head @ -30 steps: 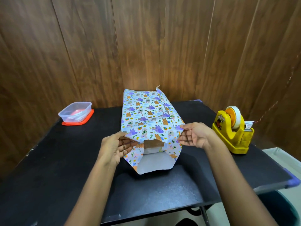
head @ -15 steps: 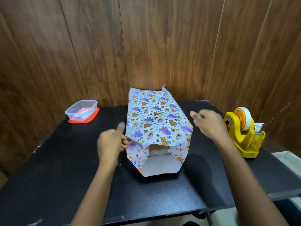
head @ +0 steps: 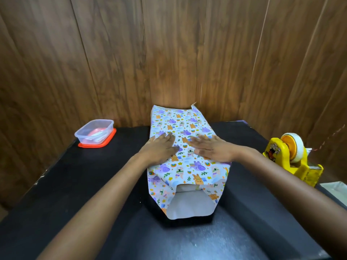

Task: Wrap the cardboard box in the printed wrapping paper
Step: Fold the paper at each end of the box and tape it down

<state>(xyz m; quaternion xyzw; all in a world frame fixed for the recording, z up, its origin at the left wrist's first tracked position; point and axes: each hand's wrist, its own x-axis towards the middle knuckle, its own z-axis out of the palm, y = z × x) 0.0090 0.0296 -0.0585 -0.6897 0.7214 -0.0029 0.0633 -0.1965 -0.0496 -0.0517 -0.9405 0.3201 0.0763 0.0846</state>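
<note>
The box stands in the middle of the black table, covered by the printed wrapping paper (head: 187,171) with purple and orange animal prints. Only a small pale strip of the box (head: 187,188) shows in the open near end, above a white paper flap lying on the table. My left hand (head: 159,149) lies flat on top of the paper at its left side, fingers straight. My right hand (head: 212,149) lies flat on top at the right, fingers pointing left. The far end of the paper stands up against the wall.
A clear plastic container on an orange lid (head: 95,133) sits at the table's back left. A yellow tape dispenser (head: 289,156) stands at the right edge. Wooden wall panels close behind the black table (head: 93,184).
Both hands let go of the near paper corners, lifted, and now press flat on top of the wrapped box. The camera moved closer.
</note>
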